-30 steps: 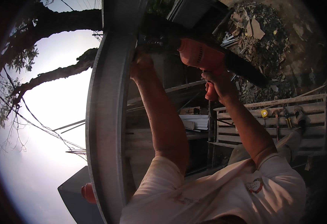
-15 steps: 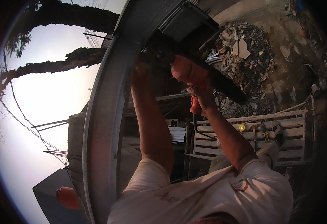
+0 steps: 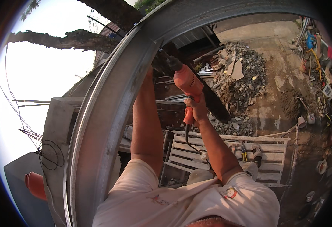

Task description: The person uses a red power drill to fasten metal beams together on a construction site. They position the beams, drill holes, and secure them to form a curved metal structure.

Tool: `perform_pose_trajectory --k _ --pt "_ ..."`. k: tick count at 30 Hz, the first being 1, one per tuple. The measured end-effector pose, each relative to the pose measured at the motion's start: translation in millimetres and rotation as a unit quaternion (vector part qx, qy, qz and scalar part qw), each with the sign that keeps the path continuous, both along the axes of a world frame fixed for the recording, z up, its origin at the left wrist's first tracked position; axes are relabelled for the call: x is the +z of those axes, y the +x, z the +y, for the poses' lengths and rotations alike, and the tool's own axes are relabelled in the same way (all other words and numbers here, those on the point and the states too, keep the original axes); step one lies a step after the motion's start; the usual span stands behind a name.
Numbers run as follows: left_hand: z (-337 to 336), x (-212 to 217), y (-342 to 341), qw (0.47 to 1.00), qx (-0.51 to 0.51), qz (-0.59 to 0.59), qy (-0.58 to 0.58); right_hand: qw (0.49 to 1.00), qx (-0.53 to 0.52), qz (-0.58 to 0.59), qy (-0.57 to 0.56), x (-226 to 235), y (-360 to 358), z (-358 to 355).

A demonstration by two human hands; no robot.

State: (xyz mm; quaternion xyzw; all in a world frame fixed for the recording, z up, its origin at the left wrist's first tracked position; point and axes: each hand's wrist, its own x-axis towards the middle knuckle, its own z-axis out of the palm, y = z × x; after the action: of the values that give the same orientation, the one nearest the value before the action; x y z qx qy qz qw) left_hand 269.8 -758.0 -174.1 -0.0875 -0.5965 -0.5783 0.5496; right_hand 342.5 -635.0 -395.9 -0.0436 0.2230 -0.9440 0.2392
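Note:
My right hand (image 3: pixel 197 109) is closed round the handle of a red corded power drill (image 3: pixel 188 80), its fingers near the trigger. The drill's black chuck (image 3: pixel 174 63) points up and left, and its bit end is close to the grey steel beam (image 3: pixel 109 89); whether it touches I cannot tell. My left hand (image 3: pixel 149 74) reaches up to the beam's inner edge, below the drill's front end. Its fingers are hidden behind the metal. From the grip, a dark cord (image 3: pixel 187 136) hangs down past my right forearm.
Under me is a slatted platform (image 3: pixel 226 140) with pliers (image 3: pixel 244 151) and my shoe (image 3: pixel 256 152) on it. Beyond lies a rubble heap (image 3: pixel 245 72). Tree trunks (image 3: pixel 67 41) and coiled cable (image 3: pixel 52 155) are at the left, with an orange-red pipe (image 3: pixel 35 185).
The view has shifted and brightened, showing more of the beam's corner and the yard at right. The drill stays in my right hand, my left hand still up at the beam.

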Motion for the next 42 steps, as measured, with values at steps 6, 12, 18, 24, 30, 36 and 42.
perform_pose_trajectory --k 6,12,18,24,30,36,42 --pt "-3.7 2.0 4.6 1.000 0.012 0.005 0.006 0.999 0.047 0.003 0.001 2.9 4.1 0.8" --pt "0.2 0.6 -5.8 1.000 0.002 0.014 0.014 0.998 0.057 0.006 -0.010 0.7 -0.2 -0.5" --pt "-6.4 2.0 -5.6 1.000 0.006 0.016 0.012 0.998 0.067 0.011 -0.012 0.5 4.5 -2.6" --pt "-8.3 -0.7 -9.4 1.000 0.003 0.017 0.015 0.997 0.076 0.008 -0.001 -0.2 0.7 -2.3" --pt "-7.6 4.1 -8.5 1.000 0.004 0.025 0.018 0.997 0.077 0.018 -0.014 0.1 3.8 -3.2" --pt "-6.3 5.6 -11.8 0.999 -0.001 0.030 0.026 0.996 0.078 0.029 0.007 -4.7 -1.6 -8.1" --pt "-8.3 5.5 -13.8 0.999 0.000 0.033 0.032 0.996 0.079 0.034 -0.001 -2.9 0.8 -8.4"
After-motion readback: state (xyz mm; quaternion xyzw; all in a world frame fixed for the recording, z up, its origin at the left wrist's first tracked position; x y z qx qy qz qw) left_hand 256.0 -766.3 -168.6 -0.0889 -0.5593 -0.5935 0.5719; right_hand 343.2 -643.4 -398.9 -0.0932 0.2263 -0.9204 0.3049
